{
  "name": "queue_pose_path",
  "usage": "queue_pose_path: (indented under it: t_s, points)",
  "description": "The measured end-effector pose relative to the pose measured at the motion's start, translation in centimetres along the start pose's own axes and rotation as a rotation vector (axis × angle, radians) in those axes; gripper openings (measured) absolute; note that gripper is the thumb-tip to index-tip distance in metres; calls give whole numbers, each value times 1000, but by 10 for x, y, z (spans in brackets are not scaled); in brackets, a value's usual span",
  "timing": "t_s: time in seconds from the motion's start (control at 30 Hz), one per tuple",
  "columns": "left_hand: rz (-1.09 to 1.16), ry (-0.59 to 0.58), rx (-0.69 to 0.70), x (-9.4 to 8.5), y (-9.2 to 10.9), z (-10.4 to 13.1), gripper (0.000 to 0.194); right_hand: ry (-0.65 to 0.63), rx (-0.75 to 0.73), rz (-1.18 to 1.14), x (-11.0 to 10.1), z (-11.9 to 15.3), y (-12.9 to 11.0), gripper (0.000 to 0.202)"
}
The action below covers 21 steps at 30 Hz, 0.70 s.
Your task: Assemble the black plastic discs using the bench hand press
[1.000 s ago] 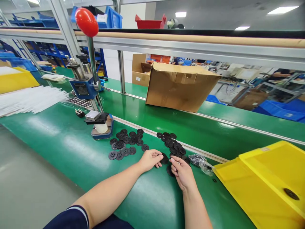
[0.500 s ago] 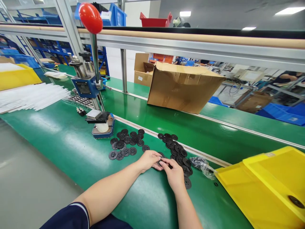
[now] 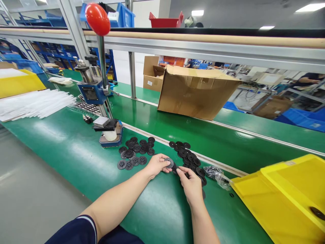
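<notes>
A black plastic disc (image 3: 168,163) is pinched between the thumb and fingers of my left hand (image 3: 157,166), its flat face turned up. Close on its right, my right hand (image 3: 191,185) has thumb and fingertips pressed together beside a darker disc edge; whether they grip that or some small part is hidden. To the left lies a loose group of black discs (image 3: 135,148) with slotted hubs. Beyond my right hand, an overlapping row of black discs (image 3: 191,159) runs along the green bench (image 3: 152,217), partly covered by that hand.
A lever press (image 3: 92,93) with a red knob stands at left. On the right are a clear bag of small black parts (image 3: 217,176), a small black ring (image 3: 231,195) and a yellow bin (image 3: 279,203). A cardboard box (image 3: 195,95) sits behind the bench strip.
My hands have drawn slightly apart, the right one moving right. The disc in my left hand, mostly covered before, now shows its face.
</notes>
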<state>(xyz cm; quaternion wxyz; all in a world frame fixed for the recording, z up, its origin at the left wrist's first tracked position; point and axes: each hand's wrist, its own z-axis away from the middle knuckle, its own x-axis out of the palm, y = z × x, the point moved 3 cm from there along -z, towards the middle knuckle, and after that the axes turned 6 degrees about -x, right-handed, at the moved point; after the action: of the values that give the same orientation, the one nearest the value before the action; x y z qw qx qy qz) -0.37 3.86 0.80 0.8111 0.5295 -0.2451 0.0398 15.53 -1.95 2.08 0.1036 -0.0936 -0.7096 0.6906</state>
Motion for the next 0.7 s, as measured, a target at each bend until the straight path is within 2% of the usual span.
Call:
queue_pose_path:
  t_s: [0.2,0.4,0.7]
  points:
    - [-15,45,7,-11,10,-5,46,-39,211,-311,-4,-2,0,40]
    - [-32,56,39,-13,10,-5,48,-86,341,-439,-4,-2,0,37]
    - [-109,86,90,-11,15,-3,48,-76,378,-505,-1,1,3,33]
